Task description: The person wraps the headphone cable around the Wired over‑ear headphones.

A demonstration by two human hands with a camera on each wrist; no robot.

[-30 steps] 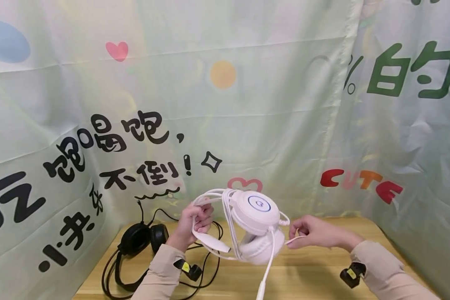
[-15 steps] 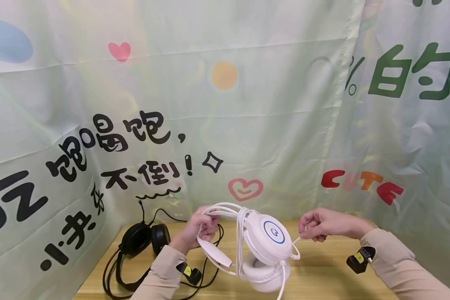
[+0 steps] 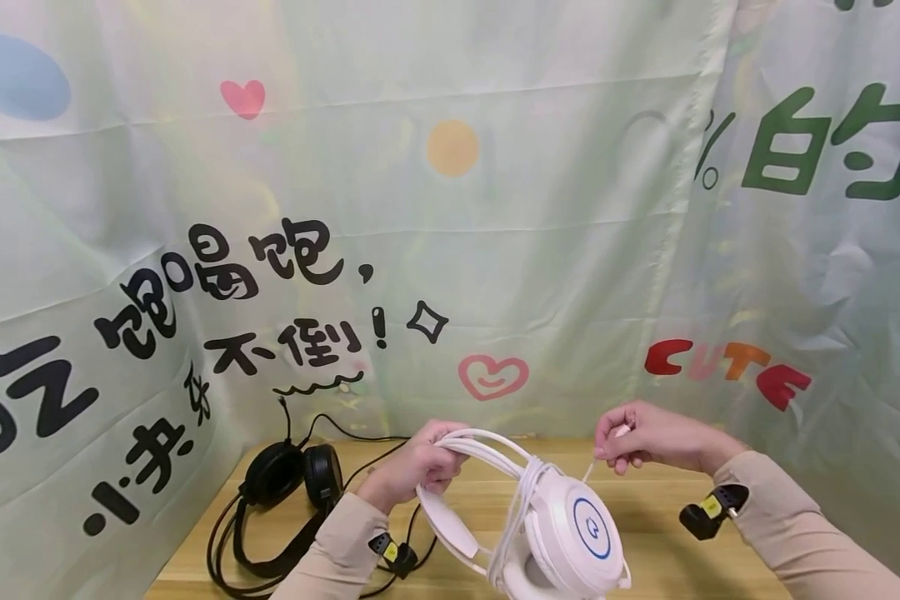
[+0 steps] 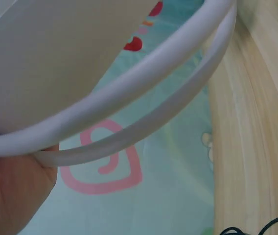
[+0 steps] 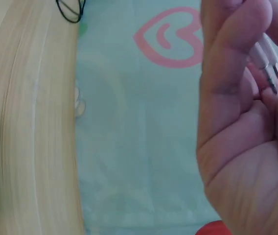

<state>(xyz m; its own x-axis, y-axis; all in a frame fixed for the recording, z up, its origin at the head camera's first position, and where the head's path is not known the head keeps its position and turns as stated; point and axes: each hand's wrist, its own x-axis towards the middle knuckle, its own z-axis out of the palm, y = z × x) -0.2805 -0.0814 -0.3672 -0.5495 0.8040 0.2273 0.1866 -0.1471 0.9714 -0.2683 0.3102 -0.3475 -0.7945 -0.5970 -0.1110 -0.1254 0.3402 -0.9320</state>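
A white headset (image 3: 579, 537) with a blue ring logo on its ear cup hangs tilted over the table. My left hand (image 3: 422, 461) grips it by the headband (image 3: 487, 448), whose white tubes cross the left wrist view. White cable (image 3: 523, 504) is wound several times around the band beside the ear cup. To the right and above the cup, my right hand (image 3: 640, 437) pinches the cable's end with curled fingers. Two metal-tipped audio plugs (image 5: 267, 73) show within that hand in the right wrist view. The second ear cup is mostly hidden behind the first.
On the left of the wooden table (image 3: 678, 517) lies a black headset (image 3: 273, 475) with its black cable (image 3: 225, 554) in loops. A printed curtain (image 3: 555, 275) hangs at the back and on both sides of the table.
My left hand has moved right and slightly down, and the white headset has swung lower and to the right. My right hand has risen with the cable end, drawing it away from the cup.
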